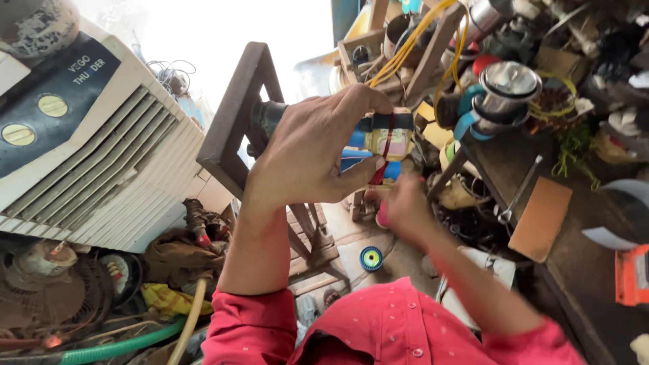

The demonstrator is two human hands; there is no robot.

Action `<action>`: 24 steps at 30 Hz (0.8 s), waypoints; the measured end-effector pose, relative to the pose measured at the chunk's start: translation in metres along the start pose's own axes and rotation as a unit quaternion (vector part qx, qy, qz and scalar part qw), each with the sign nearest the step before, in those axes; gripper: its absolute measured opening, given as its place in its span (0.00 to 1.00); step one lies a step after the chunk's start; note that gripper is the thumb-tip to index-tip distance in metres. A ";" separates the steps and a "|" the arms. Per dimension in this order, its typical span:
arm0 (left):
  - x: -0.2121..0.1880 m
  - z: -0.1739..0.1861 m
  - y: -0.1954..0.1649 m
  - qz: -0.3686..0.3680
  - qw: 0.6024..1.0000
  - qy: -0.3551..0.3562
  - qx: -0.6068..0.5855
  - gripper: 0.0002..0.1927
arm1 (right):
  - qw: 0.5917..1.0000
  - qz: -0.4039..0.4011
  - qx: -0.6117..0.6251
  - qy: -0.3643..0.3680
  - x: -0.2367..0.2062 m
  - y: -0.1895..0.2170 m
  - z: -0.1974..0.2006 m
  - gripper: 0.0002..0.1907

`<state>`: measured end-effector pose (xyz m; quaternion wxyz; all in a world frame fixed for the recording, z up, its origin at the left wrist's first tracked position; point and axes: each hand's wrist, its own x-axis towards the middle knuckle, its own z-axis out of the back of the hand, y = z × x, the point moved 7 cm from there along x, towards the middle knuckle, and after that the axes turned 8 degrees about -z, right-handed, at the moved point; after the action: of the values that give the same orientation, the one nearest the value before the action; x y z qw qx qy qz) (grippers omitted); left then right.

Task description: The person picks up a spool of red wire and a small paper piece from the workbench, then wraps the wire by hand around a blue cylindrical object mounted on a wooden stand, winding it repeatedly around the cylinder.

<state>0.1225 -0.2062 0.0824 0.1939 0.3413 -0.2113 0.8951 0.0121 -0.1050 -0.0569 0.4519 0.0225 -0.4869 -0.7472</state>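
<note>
At frame centre, left hand [307, 152] clenched around a small yellow-and-blue coil part [387, 138]. Just below, right hand [405, 206] pinching its red wire [382, 165]. Wire apparently loose, unfinished.

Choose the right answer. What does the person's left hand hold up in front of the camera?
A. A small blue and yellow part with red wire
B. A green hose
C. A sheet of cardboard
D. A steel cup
A: the left hand grips the small blue and yellow part, with red wire hanging down its front.
</note>
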 end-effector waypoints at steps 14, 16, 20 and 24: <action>0.006 0.000 -0.003 -0.016 1.000 0.006 -0.015 0.29 | 0.978 0.044 0.112 0.170 -0.039 0.018 -0.001 0.06; 0.005 0.001 -0.004 -0.014 1.000 0.013 -0.018 0.28 | 0.984 0.117 0.042 0.125 -0.045 0.027 0.038 0.07; -0.001 0.001 -0.003 0.001 0.999 0.040 -0.017 0.29 | 0.988 -0.019 0.150 0.026 0.051 -0.020 0.063 0.08; -0.004 0.006 -0.002 -0.003 1.000 0.014 0.000 0.30 | 0.990 -0.112 -0.050 -0.067 0.002 -0.022 0.000 0.14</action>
<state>0.1292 -0.2082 0.0839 0.1996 0.3289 -0.2073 0.8994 -0.0037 -0.1037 -0.0730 0.3323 0.0039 -0.4726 -0.8162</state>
